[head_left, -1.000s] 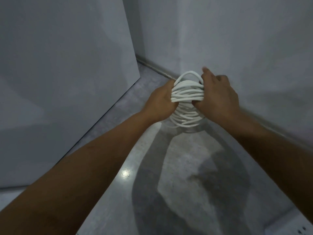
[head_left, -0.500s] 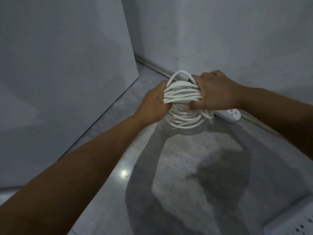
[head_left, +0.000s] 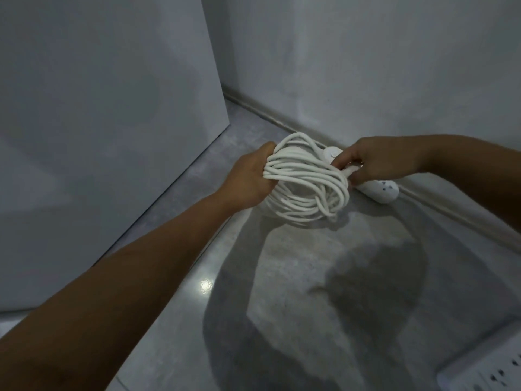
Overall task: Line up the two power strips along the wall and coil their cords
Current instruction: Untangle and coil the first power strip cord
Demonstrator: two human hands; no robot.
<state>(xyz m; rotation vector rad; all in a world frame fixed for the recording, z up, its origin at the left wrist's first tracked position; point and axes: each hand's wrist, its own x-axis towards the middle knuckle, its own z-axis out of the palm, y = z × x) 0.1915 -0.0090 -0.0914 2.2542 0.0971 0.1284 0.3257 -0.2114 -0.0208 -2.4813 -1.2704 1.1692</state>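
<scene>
Left hand gripped one side of the coiled cord, likely so the loops could not spring apart; right hand pinched the opposite side, just beside one power strip lying along the wall. The second power strip lay well apart, not yet aligned.

Person, two arms: left hand, right hand; forearms bare as far as seen; apparently slender, light dim.
</scene>
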